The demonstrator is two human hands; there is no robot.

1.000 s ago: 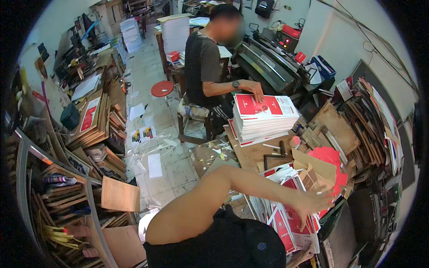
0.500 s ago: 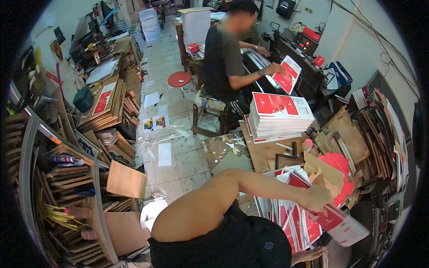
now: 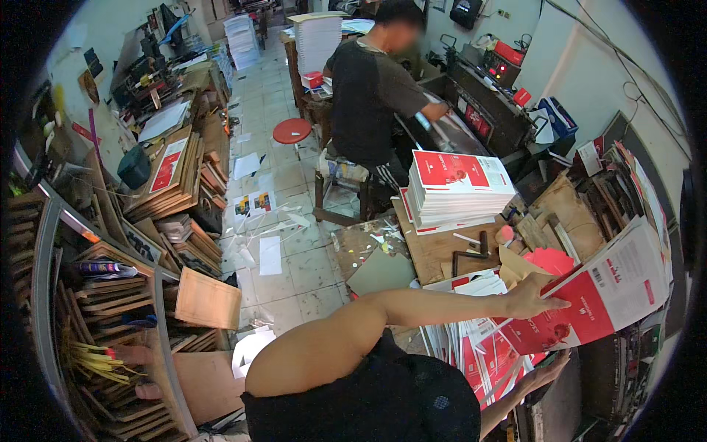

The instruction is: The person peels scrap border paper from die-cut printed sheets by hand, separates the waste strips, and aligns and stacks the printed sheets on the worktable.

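Observation:
My left hand (image 3: 534, 296) reaches across to the right and pinches the edge of a red-and-white printed book cover (image 3: 574, 313), which is held spread out and tilted. Below the cover's lower edge is my right hand (image 3: 543, 374), its fingers stretched out; I cannot tell whether they touch the cover. Under both hands lies a loose pile of red-and-white printed covers (image 3: 486, 361) with white paper strips among them. Beside the pile are a tan sheet (image 3: 519, 267) and red paper pieces (image 3: 552, 261).
A tall stack of red-and-white books (image 3: 460, 191) stands on the wooden table (image 3: 427, 254), near a dark metal crank-shaped bar (image 3: 471, 258). Beyond it, a person (image 3: 368, 103) works at a dark machine (image 3: 490, 96). Wooden boards (image 3: 589, 199) lean at right; a red stool (image 3: 292, 131) stands on the floor.
My left hand has lifted the cover, which now shows broad and flat. My right hand has moved up towards its lower edge. The person across has turned, an arm reaching to the machine.

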